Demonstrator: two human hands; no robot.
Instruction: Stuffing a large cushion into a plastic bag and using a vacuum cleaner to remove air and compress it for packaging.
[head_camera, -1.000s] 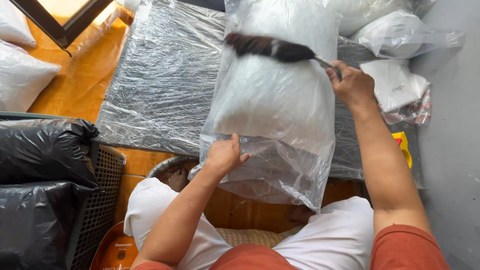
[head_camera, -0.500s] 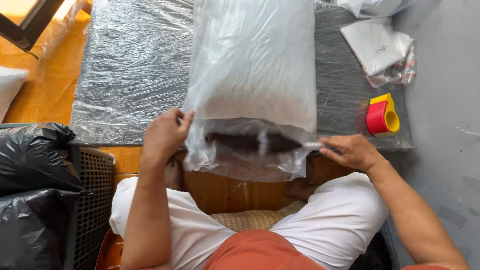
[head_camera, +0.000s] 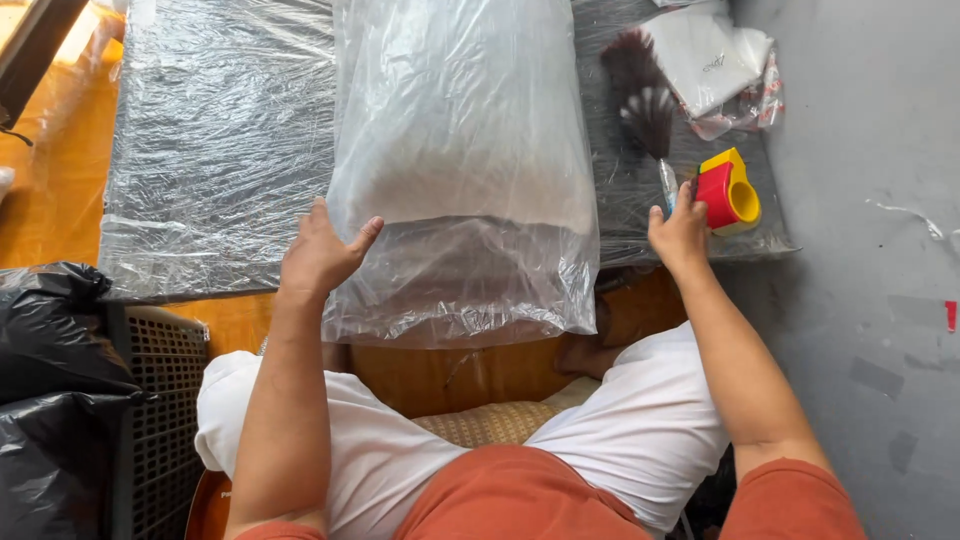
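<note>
The person sits with knees spread, white shorts and rust-coloured sleeves showing at the bottom of the view, facing a low table (head_camera: 200, 180) wrapped in crinkled clear film. A big clear plastic bag (head_camera: 465, 170) holding something pale and bulky lies lengthwise across the middle of that table, and its loose open end hangs over the near edge toward the person's lap. The left hand (head_camera: 322, 255) is spread open, fingers splayed and thumb out, pressed flat against the lower left side of the bag. The right hand (head_camera: 680, 232) is off to the right of the bag, fingers curled around the pale handle of a feather duster (head_camera: 645, 100), whose dark plumes lie on the film pointing away from the person. Just beside that hand, touching or nearly so, stands a red and yellow tape dispenser (head_camera: 728, 192) at the table's right edge. Beyond the duster sits a heap of folded plastic bags (head_camera: 712, 55). To the person's left, black bin bags (head_camera: 50, 350) slump over a dark slatted crate (head_camera: 160, 420), on an orange wooden floor (head_camera: 50, 200); grey floor lies on the right.
</note>
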